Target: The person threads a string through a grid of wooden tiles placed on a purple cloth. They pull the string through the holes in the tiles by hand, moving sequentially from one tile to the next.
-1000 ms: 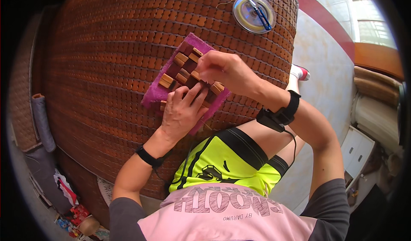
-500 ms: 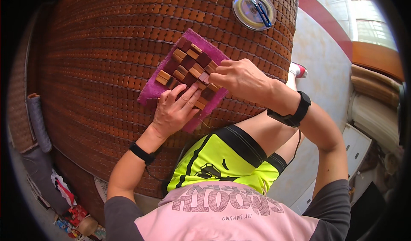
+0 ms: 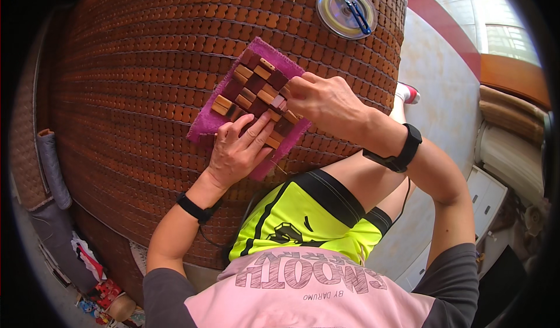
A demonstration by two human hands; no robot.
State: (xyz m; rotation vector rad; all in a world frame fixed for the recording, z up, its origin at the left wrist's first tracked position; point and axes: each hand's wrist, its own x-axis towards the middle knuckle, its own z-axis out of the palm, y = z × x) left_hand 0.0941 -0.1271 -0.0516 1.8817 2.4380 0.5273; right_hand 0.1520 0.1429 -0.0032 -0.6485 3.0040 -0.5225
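Light and dark wooden blocks (image 3: 260, 96) form a chequered panel on a magenta fuzzy cloth (image 3: 204, 122). Across the panel's near side lies my left hand (image 3: 237, 152), fingers extended, with the fingertips pressing on the blocks. My right hand (image 3: 326, 99) is at the panel's right edge, its fingers curled into a pinch. Whatever is between those fingertips, if anything, is hidden. A small pinkish piece (image 3: 279, 103) shows among the blocks just left of the right fingers.
The cloth lies on a brown wooden-tile mat (image 3: 146, 83). Farther off, a round disc-like plate (image 3: 332, 22) carries blue-handled thread snips (image 3: 356, 14). My bent legs (image 3: 350, 182) are close to the mat's near right edge. A rolled grey cloth (image 3: 53, 167) lies at the far left.
My right hand has shifted slightly up and away along the panel's right edge, uncovering a light block. My left hand stays in place on the blocks.
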